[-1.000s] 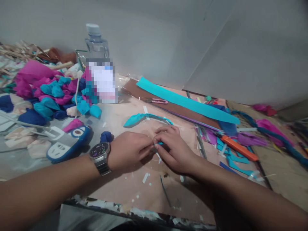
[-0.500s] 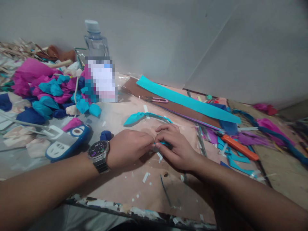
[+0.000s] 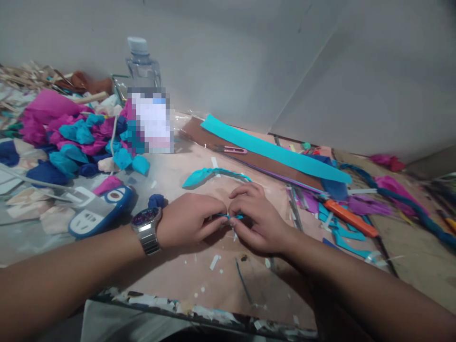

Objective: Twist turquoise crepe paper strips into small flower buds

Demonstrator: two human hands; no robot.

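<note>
Your fingers are clamped on a small turquoise strip [image 3: 239, 216], thumb to forefinger on each hand, with the tips of your left hand [image 3: 188, 216] and right hand [image 3: 261, 223] close together over the pinkish tabletop [image 3: 171, 280]. Only short bits of the strip show between your fingertips.

At your far left, behind everything, lies a heap of thin pale sticks [image 3: 21, 78]. Nearer sits a pile of crumpled magenta pieces [image 3: 50, 107] mixed with turquoise, navy and cream ones. Below it you have a blue-and-white power socket [image 3: 83, 222] with a plug seated in it. A clear bottle [image 3: 144, 69] with a white cap stands behind a pixelated patch. You wear a metal-banded wristwatch [image 3: 147, 228] on your left wrist, a crumpled navy piece [image 3: 156, 201] just past it.

Beyond your hands, a braided turquoise strip [image 3: 199, 176] lies curved. Pink thread snips [image 3: 233, 149] rest on a brown sheet [image 3: 199, 130], which a long turquoise band [image 3: 270, 147] overlaps. To your right are an orange utility knife [image 3: 351, 217], turquoise offcuts [image 3: 351, 244] and a twisted dark-blue strand [image 3: 409, 202].
</note>
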